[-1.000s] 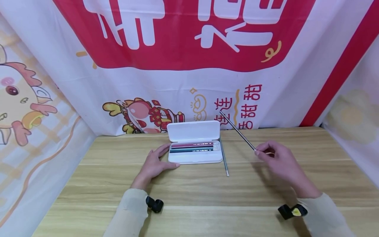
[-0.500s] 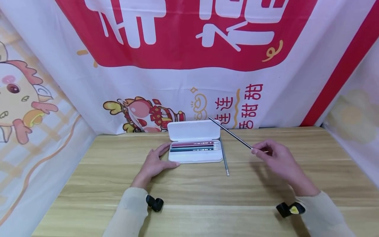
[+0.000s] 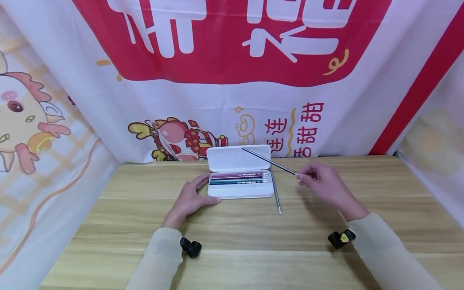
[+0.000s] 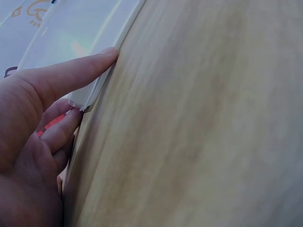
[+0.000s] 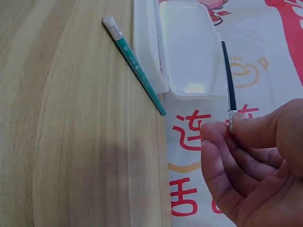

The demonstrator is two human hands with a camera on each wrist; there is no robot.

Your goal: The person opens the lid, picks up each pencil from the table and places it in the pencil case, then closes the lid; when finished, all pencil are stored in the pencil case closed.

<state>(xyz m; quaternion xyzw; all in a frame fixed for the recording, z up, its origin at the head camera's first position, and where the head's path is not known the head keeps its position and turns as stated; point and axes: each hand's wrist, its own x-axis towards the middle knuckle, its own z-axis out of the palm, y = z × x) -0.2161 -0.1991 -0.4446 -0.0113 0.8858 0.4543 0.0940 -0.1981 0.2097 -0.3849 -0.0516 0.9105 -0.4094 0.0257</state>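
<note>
A white pencil case (image 3: 241, 191) lies on the table with its lid (image 3: 232, 160) raised at the back. Several pencils (image 3: 239, 178), dark, maroon and green, lie side by side in its tray. My left hand (image 3: 190, 200) holds the case's left end; its thumb (image 4: 80, 71) lies along the front edge and its other fingers are at the end. To the right, my right hand (image 3: 324, 183) pinches a dark pencil (image 5: 229, 75) near its metal-banded end, in the air. The pencil slants up and left, its far end in front of the lid. The eraser is hidden by the fingers.
A green pencil (image 5: 135, 68) with a white eraser lies on the table (image 3: 246, 237) close against the case's right side. A white and red printed cloth (image 3: 232, 96) hangs behind the table's back edge, with more cloth at both sides.
My right hand has moved left and slightly away from me, swinging the dark pencil's far end left from beside the lid to in front of it. The left hand stays at the case.
</note>
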